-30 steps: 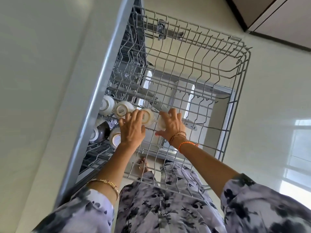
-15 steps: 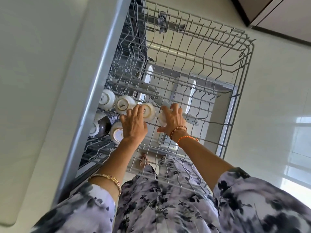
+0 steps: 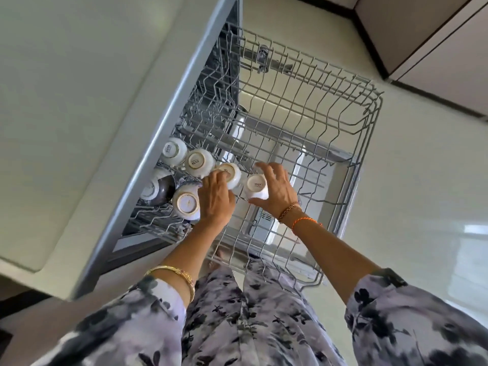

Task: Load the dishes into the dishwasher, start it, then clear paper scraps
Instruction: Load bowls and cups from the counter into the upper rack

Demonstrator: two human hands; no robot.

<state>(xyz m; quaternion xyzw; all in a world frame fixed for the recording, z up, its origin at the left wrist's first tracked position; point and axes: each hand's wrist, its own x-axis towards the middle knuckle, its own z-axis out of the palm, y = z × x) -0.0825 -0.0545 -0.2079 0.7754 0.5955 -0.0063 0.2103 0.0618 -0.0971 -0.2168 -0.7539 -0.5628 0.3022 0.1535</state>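
The dishwasher's upper wire rack (image 3: 369, 120) is pulled out below me. Several white cups stand upside down along its left side. My right hand (image 3: 277, 191) holds one inverted white cup (image 3: 256, 187) with fingers and thumb curled round it. My left hand (image 3: 216, 199) has its fingers curled over the neighbouring white cup (image 3: 232, 173), gripping its near side. Two more cups (image 3: 199, 162) stand further left, another cup (image 3: 186, 204) sits just left of my left hand, and a dark bowl (image 3: 161, 188) lies beside it.
The grey dishwasher front edge (image 3: 163, 133) runs diagonally on the left, under a pale countertop (image 3: 66, 88). The lowered door (image 3: 266, 228) shows through the wires. Pale floor (image 3: 422, 180) lies to the right, with dark-edged cabinets (image 3: 435, 48) at the top right.
Both hands stay on the two cups at the rack's left middle. My right hand has turned so its cup's base now shows. The camera has shifted a little.
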